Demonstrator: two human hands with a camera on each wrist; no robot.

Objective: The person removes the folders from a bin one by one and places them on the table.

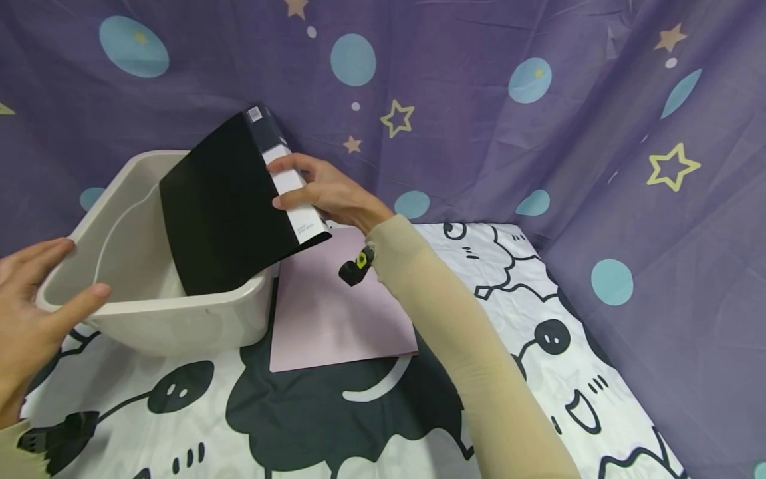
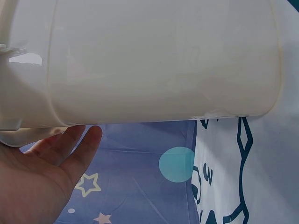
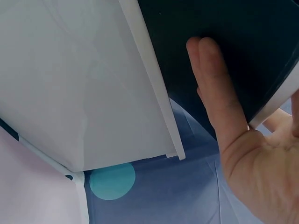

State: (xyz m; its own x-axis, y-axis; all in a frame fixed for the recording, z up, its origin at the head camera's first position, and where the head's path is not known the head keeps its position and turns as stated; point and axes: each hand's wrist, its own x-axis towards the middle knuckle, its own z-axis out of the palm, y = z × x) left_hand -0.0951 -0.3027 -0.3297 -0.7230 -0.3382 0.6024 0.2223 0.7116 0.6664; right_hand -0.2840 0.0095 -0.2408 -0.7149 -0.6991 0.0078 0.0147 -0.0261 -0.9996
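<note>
- One black binder [image 1: 215, 206], tilted partly inside a white bin [image 1: 185, 326], spine grasped by right hand [image 1: 326, 189]
- Left hand [image 1: 32, 303] unclenched at the bin's rim

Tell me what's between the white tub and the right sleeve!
A flat pink thing lies there, with a small black piece in front, in the head view.

Black folder [image 1: 218, 206] blocks bin's [image 1: 179, 326] right part; left interior free
</note>
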